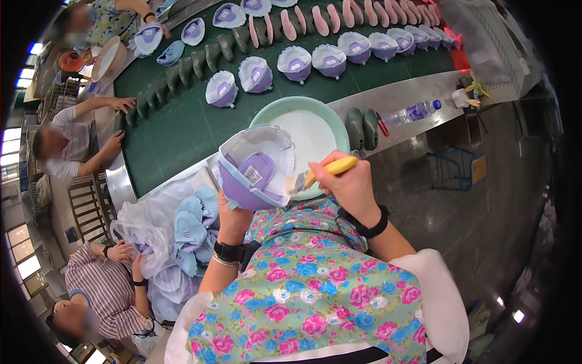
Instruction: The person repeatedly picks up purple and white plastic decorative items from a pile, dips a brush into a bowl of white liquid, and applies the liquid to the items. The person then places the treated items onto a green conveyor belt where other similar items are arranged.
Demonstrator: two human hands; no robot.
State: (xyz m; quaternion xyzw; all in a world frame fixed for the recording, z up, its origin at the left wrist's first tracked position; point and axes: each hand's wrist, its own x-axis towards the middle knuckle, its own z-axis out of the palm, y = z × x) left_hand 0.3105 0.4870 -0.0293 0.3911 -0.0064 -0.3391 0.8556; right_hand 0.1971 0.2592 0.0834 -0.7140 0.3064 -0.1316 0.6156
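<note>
I had the purple shoe upper (245, 185) in the middle of the frame, tipped so that its white-lined hollow faced up and toward me, in front of the lower left edge of the mint-green basin (259, 116). The left hand (233, 219) bore it from below, fingers closed on the purple outside near its bottom edge; most of them were hidden from me under the upper. The right hand (351, 189) had its fingers clamped around the yellow handle of the brush (341, 165), whose pale bristles lay at the lining's lower right edge. I could not tell how hard they pressed.

I judged the upper very light and soft, cloth-like, stiff enough to stand open as a bowl yet likely to crumple under a hard squeeze. Its thin, jagged rim looked the floppiest part, a poor hold for me. I would have trusted the outer purple wall at the lower left, supported from underneath, well clear of the bristles. Any white liquid from the basin would probably have made the lining slick or tacky.
</note>
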